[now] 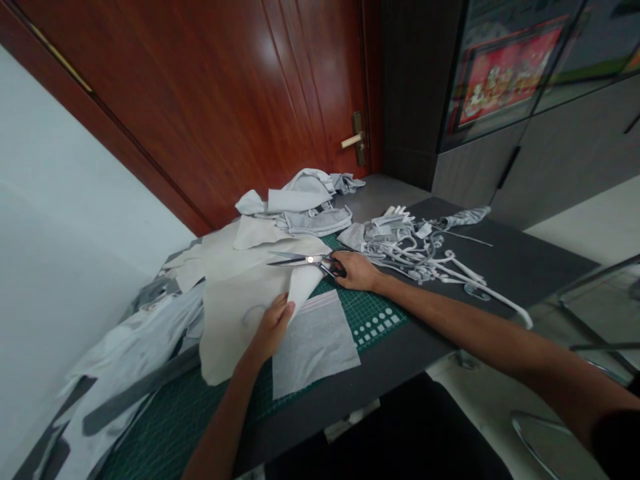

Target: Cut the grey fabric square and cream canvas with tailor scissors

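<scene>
Our left hand (270, 327) pinches up a corner of the pale fabric (235, 333) on the green cutting mat (373, 313). Just beyond it, our right hand (353, 272) grips the tailor's shears (300, 260), blades over the fabric. Farther off, grey fabric strips (405, 247) lie heaped on the dark counter (520, 267).

The shears (300, 260) have polished steel blades with a bright specular glint. The fabric (240, 317) is matt, soft cloth. The cutting mat (373, 313) is matt plastic, and the door (250, 87) is glossy varnished wood.
</scene>
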Demonstrator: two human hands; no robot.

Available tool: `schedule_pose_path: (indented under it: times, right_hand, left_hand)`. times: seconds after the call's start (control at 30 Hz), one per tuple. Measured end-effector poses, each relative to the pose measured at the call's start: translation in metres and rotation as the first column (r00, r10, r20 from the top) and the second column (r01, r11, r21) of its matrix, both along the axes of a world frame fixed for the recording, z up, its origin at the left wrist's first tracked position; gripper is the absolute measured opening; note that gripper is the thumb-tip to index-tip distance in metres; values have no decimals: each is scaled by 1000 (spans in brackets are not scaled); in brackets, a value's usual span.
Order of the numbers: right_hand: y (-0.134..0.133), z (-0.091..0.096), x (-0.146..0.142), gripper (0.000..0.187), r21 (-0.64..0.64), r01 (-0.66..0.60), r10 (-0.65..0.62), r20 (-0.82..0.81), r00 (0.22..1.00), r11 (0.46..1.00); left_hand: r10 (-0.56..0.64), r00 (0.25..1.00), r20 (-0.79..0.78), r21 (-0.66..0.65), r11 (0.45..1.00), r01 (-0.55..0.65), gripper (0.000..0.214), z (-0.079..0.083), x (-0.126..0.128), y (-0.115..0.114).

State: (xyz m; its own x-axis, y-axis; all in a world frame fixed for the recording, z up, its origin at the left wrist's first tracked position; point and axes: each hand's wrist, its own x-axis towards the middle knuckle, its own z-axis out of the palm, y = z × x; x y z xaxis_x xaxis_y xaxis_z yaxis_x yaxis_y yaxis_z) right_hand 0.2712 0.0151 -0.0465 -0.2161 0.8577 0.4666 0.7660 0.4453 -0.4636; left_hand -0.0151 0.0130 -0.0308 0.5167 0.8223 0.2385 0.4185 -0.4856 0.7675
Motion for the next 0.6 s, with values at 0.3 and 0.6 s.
schedule_pose_path:
  times: [0.3,0.6]
  right_hand:
    - [-2,2,-2,25,8,-65,65,20,998,998]
    - [-2,0,-1,21,-15,-30,31,61,998,999]
  left_hand:
    - [245,969,41,-107,965,-240,45,-4,-7,7]
    - [344,933,109,-233,921,-312,46,-3,-7,8]
